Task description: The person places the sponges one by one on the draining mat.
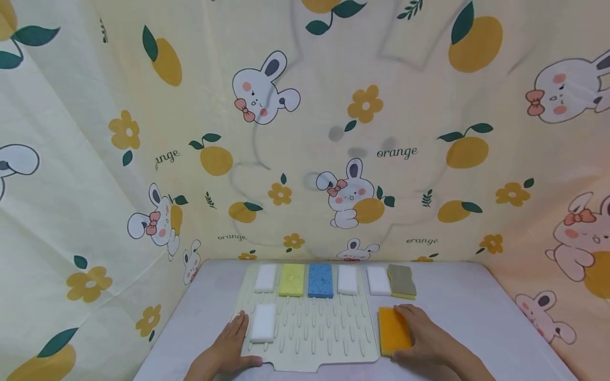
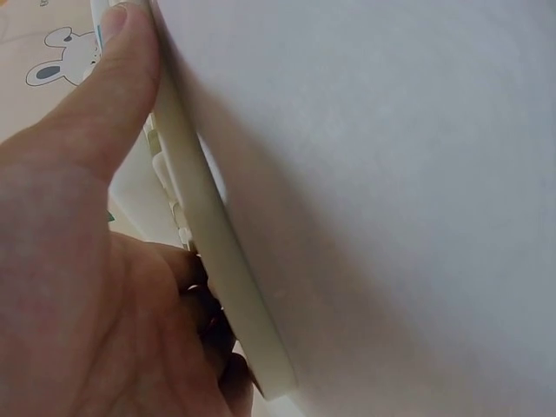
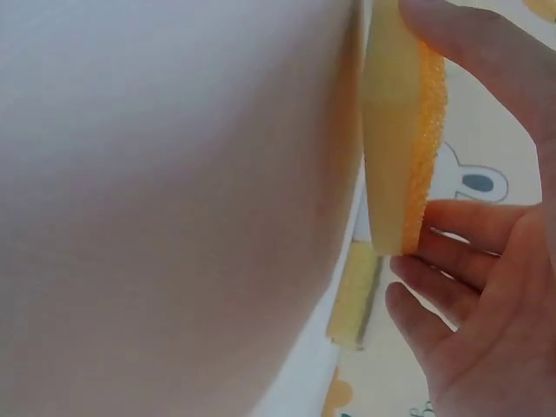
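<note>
My left hand rests at the front left corner of a cream ribbed mat, fingers along its left side and thumb at its front edge. Beside that hand, a white sponge block lies on the mat. Along the mat's back sit a white block, a yellow sponge, a blue sponge and another white block. My right hand grips an orange sponge by its near and far ends, right of the mat. The right wrist view shows its paler yellow layer.
Off the mat at the back right, a white block stands next to a grey-topped yellow sponge. The white table is enclosed by a curtain printed with rabbits and oranges.
</note>
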Motion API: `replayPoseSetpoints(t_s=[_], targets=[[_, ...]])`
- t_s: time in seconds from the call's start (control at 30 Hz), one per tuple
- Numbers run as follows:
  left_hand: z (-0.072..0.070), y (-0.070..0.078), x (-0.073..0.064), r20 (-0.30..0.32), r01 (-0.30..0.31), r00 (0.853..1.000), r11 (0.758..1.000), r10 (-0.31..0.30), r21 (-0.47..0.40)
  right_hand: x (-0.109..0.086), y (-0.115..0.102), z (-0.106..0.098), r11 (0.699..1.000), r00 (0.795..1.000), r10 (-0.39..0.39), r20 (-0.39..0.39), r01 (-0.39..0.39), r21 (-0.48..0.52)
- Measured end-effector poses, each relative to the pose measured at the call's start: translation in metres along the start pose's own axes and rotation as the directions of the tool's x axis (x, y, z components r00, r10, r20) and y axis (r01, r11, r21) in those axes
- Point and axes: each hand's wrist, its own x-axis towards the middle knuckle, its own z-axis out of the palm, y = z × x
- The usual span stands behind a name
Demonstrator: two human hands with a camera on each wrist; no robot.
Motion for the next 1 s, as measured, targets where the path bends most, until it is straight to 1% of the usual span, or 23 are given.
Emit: replayPoseSetpoints(t_s=[0.1,0.2,0.33,0.43,0.57,0.77,1.0], targets=[[0.001,-0.001,0.000,-0.001,-0.004,1.000,1.000,0.004,-0.002,-0.001,-0.002,-0.001,0.998,0.997,-0.052,-0.050,0.051,-0.029],[0.003,-0.001,0.001,-0.010,-0.006,1.000,1.000,0.006,-0.006,-0.001,-0.008,0.000,0.993,0.989,-0.111,-0.095,0.108,-0.041],[0.004,-0.003,0.001,-0.021,-0.014,1.000,1.000,0.013,-0.008,0.003,-0.018,0.005,0.988,0.980,-0.152,-0.132,0.147,-0.041],[0.005,-0.003,0.001,-0.025,-0.019,1.000,1.000,0.019,-0.009,0.007,-0.024,0.011,0.981,0.965,-0.192,-0.179,0.185,-0.051],[0.004,-0.003,0.001,-0.024,-0.020,1.000,1.000,0.019,-0.010,0.013,-0.033,0.019,0.972,0.948,-0.233,-0.218,0.223,-0.068],[0.002,-0.002,0.001,-0.018,-0.020,1.000,1.000,0.020,-0.009,0.020,-0.046,0.026,0.973,0.951,-0.232,-0.204,0.227,-0.046],[0.002,-0.001,0.001,-0.011,-0.015,1.000,1.000,0.015,0.000,0.026,-0.059,0.034,0.977,0.962,-0.213,-0.168,0.215,-0.009]])
